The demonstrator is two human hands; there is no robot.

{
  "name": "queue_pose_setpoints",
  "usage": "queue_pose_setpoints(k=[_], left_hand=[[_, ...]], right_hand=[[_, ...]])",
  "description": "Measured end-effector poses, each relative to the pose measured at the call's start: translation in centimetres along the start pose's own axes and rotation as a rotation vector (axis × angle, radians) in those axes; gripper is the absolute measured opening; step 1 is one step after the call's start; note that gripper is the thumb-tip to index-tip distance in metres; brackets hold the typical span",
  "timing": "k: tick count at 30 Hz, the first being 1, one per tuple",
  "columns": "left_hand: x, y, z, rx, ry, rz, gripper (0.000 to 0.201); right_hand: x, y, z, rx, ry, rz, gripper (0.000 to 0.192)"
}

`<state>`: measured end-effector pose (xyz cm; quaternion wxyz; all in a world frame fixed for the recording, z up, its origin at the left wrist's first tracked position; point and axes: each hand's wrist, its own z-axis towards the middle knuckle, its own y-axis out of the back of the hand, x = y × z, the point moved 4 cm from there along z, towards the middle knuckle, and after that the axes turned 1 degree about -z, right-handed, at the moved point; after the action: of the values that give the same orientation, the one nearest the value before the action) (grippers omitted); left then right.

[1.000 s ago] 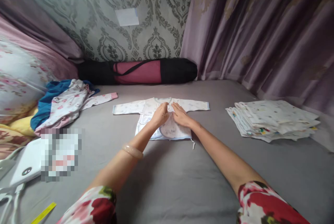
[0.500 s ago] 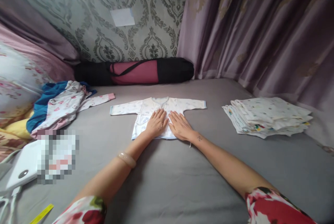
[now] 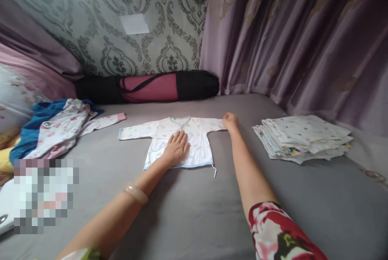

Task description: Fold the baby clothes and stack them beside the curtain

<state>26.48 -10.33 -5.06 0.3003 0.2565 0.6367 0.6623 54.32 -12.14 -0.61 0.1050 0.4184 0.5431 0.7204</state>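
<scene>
A small white baby shirt (image 3: 198,143) with pale prints and light blue trim lies spread on the grey sheet, its sleeves stretched out to both sides. My left hand (image 3: 176,147) rests flat on the middle of its front, fingers extended. At the end of the right sleeve, my right hand (image 3: 230,122) is closed round the cuff, which its fingers hide. A thin white tie hangs from the shirt's lower right corner.
Folded printed baby clothes (image 3: 306,135) form a stack at right. Blue and pink-white garments (image 3: 57,126) lie heaped at left, behind a white device (image 3: 7,199) and a pixelated patch. A black and maroon rolled bag (image 3: 148,86) lies along the wall.
My right hand has left the shirt's front and moved right and away from me to the sleeve cuff, closing on it. My left hand stays flat on the shirt. The view has shifted slightly.
</scene>
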Motion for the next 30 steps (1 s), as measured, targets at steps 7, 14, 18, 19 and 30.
queue_pose_setpoints(k=[7, 14, 18, 19, 30], left_hand=[[-0.4, 2.1, 0.5, -0.08, -0.127, 0.054, 0.046], [-0.3, 4.2, 4.9, -0.066, -0.105, -0.026, 0.035], [-0.8, 3.5, 8.0, -0.093, -0.175, -0.139, 0.024], [-0.9, 3.3, 8.7, -0.098, -0.193, -0.165, 0.025], [-1.6, 0.1, 11.7, -0.132, -0.225, -0.332, 0.043]], right_hand=[[-2.6, -0.7, -0.3, -0.079, -0.079, -0.1, 0.036], [-3.9, -0.7, -0.1, -0.135, -0.144, -0.169, 0.036], [-4.2, -0.8, 0.3, -0.096, -0.14, -0.146, 0.034], [-4.3, -0.8, 0.4, -0.098, -0.14, -0.142, 0.034], [-4.0, 0.8, 1.8, -0.127, -0.158, 0.251, 0.025]])
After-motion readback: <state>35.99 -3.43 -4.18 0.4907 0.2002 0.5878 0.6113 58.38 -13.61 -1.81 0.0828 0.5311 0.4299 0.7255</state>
